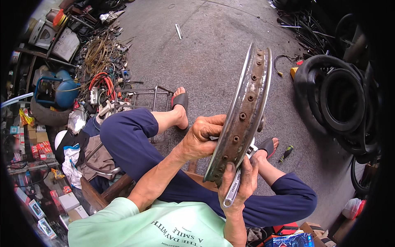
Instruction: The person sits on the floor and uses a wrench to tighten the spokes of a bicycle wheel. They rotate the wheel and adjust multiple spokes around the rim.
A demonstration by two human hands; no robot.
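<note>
A rusty metal wheel rim [243,113] stands on edge in front of me, its outer channel with a row of spoke nipples turned toward me. My left hand [205,136] grips the rim's left side, fingers reaching behind it. In my right hand [243,181] is an adjustable wrench [233,190], its handle pointing down toward me and its head up beside the rim's right side. The right thumb presses against the lower end of the rim. Most of the wheel's far side, and what the wrench jaws touch, are hidden behind the rim.
Black tyres [341,101] are stacked at the right. A screwdriver [286,153] lies on the floor by my right foot. A metal rack [142,92], tangled cables [103,57] and a blue compressor tank [66,88] crowd the left. Small boxes [70,201] cover the near-left counter.
</note>
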